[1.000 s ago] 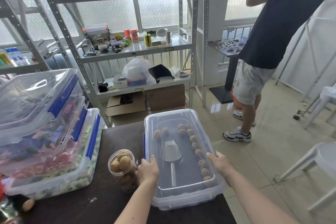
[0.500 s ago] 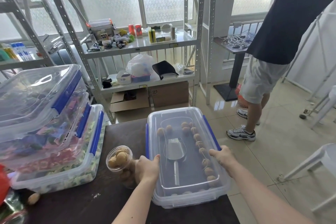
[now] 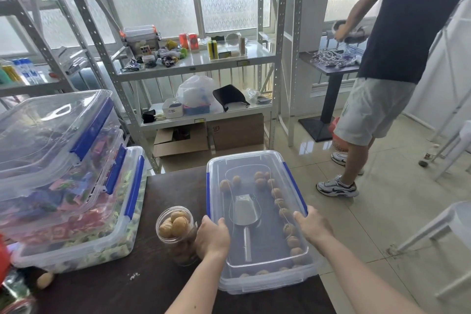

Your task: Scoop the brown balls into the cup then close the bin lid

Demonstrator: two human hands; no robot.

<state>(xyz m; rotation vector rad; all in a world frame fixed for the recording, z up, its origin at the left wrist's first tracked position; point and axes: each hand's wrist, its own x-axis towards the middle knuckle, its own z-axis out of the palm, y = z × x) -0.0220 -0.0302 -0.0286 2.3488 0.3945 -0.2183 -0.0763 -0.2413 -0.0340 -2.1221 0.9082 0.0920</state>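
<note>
The clear bin (image 3: 257, 283) is sitting at the near right corner of the dark worktop (image 3: 107, 285), with its transparent lid (image 3: 254, 163) lying flat on top and a blue latch running along each long side. Both hands are resting on the lid's near half. The left hand (image 3: 212, 237) is pressing on the left edge, its fingers (image 3: 221, 224) curled over the rim and gripping it. The right hand (image 3: 312, 227) is lying on the right edge with fingers (image 3: 299, 215) bent down against the lid, just below the right blue latch (image 3: 294, 186). Through the lid, a metal scoop (image 3: 243, 209) is lying in the middle of the bin, handle pointing toward the camera, and brown balls (image 3: 280, 202) are lining the far and right walls. The clear cup (image 3: 175, 232) is standing upright on the worktop just left of the bin, touching the left hand and filled with brown balls to its rim. 3 stacked storage bins (image 3: 63, 173) are occupying the worktop's left side.
</note>
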